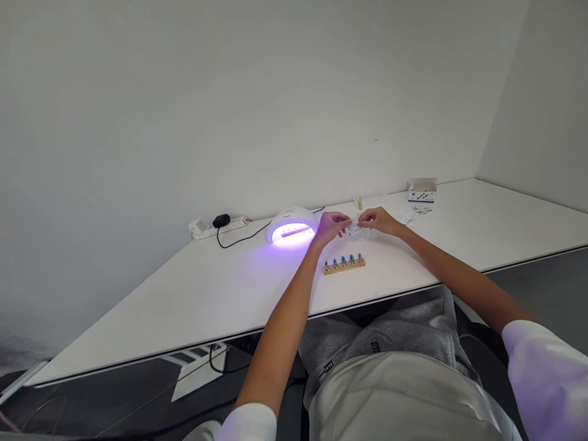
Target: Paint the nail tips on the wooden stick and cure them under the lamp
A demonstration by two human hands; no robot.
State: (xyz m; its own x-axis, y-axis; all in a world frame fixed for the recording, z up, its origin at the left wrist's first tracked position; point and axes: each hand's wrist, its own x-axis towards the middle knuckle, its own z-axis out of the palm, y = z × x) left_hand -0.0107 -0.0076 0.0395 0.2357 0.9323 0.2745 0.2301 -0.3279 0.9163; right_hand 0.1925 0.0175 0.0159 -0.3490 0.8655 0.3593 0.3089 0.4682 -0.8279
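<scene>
Both hands meet over the white table [220, 288], fingers pinched. My left hand [334, 225] grips the left side of a small printed white sachet [354, 227], which looks like an alcohol pad packet. At its upper right edge, my right hand [379, 219] pinches the same sachet. Nearer to me lies a wooden strip [344, 267] bearing several nail tips [343, 261] in shiny blue-green. Left of my hands, a white nail lamp [292, 216] glows violet, and another strip with nail tips [296, 231] sits inside it.
An open alcohol pads box [422, 190] stands at the back right, with torn wrapper scraps [422, 210] before it. A power strip [223, 228] with a black plug [221, 220] lies by the wall. A black cable [243, 241] runs toward the lamp.
</scene>
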